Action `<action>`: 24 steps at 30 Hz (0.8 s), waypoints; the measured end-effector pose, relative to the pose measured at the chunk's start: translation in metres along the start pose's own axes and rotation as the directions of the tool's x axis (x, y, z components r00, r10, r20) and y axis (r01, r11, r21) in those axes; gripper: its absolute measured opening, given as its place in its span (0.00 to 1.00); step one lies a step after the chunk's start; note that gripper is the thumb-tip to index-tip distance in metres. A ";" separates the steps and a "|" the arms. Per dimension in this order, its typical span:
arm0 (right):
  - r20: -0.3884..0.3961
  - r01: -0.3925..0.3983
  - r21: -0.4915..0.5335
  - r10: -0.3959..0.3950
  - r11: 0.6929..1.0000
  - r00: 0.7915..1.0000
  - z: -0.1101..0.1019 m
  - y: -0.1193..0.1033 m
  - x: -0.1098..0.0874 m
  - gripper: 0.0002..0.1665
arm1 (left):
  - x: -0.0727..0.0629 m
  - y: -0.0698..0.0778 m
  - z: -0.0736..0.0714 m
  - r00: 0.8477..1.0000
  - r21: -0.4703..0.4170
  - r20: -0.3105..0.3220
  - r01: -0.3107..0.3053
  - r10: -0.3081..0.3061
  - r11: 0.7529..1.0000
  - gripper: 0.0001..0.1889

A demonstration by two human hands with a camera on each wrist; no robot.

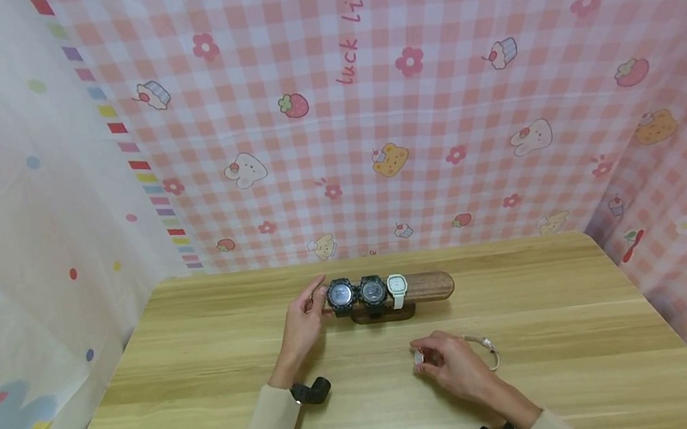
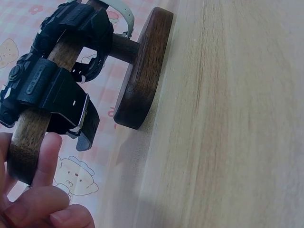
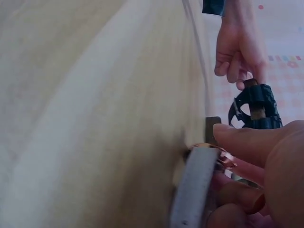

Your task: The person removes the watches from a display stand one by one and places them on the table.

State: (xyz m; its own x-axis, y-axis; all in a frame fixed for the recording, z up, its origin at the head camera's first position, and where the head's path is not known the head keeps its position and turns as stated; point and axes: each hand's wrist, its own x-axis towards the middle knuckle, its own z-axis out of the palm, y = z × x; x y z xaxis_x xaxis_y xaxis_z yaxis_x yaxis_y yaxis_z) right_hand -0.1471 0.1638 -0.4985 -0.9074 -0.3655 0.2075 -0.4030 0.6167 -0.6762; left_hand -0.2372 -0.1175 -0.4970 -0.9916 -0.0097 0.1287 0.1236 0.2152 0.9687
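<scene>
A wooden watch stand [image 1: 429,287] with a rounded bar carries two chunky black watches and a small white watch [image 1: 397,285]. My left hand [image 1: 302,323] grips the left end of its bar, beside the first black watch [image 1: 341,294]. The second black watch [image 1: 372,291] sits between that one and the white one. In front of the stand, my right hand [image 1: 456,367] pinches a small wristwatch [image 1: 419,357] by its case, between thumb and fingers. Its pale strap [image 3: 192,190] trails past the hand, and the case shows a rose-gold edge in the right wrist view.
The stand's dark wooden foot [image 2: 146,71] rests on the light wood table [image 1: 209,362]. Behind the table hangs a pink checked cloth [image 1: 343,208], with a white patterned cloth [image 1: 43,220] at the left. Black wrist devices are worn on both arms.
</scene>
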 end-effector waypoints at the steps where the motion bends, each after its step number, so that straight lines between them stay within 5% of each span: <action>1: -0.002 -0.003 0.007 0.003 1.000 1.000 -0.001 -0.001 0.001 0.21 | 0.000 0.000 0.000 1.000 -0.003 0.000 0.000 0.000 1.000 0.19; 13: -0.118 0.039 -0.001 -0.039 0.999 0.992 -0.032 -0.010 0.022 0.23 | -0.004 0.010 -0.001 1.000 -0.013 0.015 0.025 -0.025 1.000 0.20; 24: -0.156 -0.008 0.005 0.009 1.000 0.988 -0.051 -0.016 0.055 0.28 | -0.008 0.022 0.000 0.999 -0.012 0.013 0.029 -0.029 0.999 0.20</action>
State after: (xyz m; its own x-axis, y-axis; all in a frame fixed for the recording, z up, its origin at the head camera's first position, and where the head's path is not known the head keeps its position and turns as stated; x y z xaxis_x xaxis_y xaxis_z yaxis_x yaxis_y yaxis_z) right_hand -0.1971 0.1697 -0.4399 -0.9185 -0.2469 0.3090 -0.3949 0.6160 -0.6816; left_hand -0.2265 -0.1131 -0.4764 -0.9952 -0.0030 0.0973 0.0947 0.2028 0.9746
